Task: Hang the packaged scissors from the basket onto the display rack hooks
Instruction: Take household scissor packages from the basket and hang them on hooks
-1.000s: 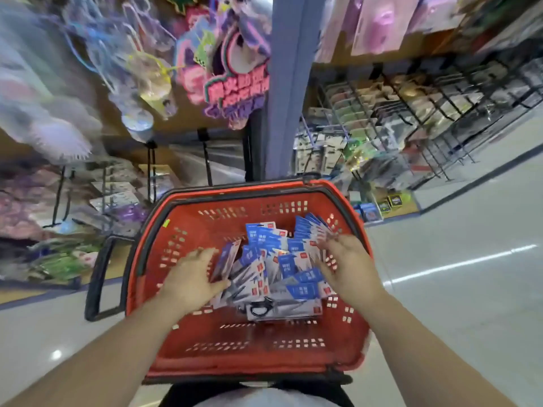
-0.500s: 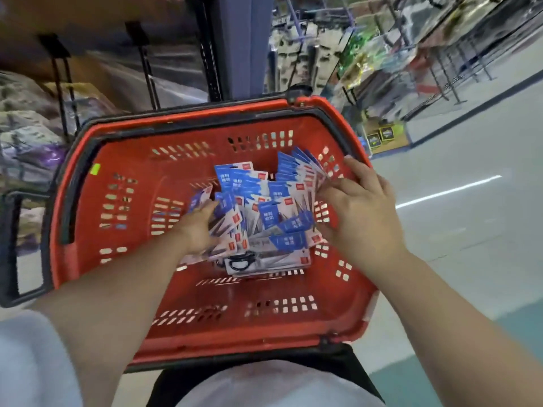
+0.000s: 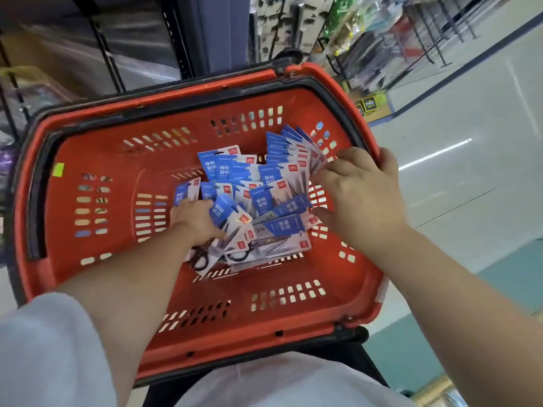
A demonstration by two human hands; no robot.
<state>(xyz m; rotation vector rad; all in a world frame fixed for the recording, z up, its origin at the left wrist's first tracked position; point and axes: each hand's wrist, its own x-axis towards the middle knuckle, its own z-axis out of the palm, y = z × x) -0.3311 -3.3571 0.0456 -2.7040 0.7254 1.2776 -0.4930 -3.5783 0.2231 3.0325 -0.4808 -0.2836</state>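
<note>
A red plastic basket with a black handle fills the middle of the head view. In it lies a loose heap of packaged scissors, blue-and-white cards with black-handled scissors. My left hand rests on the heap's left side, fingers curled around the edge of several packs. On the right, my right hand presses its spread fingers against a fanned stack of packs near the basket's right wall. Neither hand has lifted a pack clear. Display racks with hooks stand blurred at the upper right.
Dark shelf uprights and wrapped goods stand right behind the basket. A pale shiny floor stretches to the right. Small yellow-green boxes sit at the rack's foot. My white shirt shows at the bottom.
The camera has tilted further down onto the basket. Both hands have pushed deeper into the heap, the left one sliding in under the packs, the right closing on the fanned stack.
</note>
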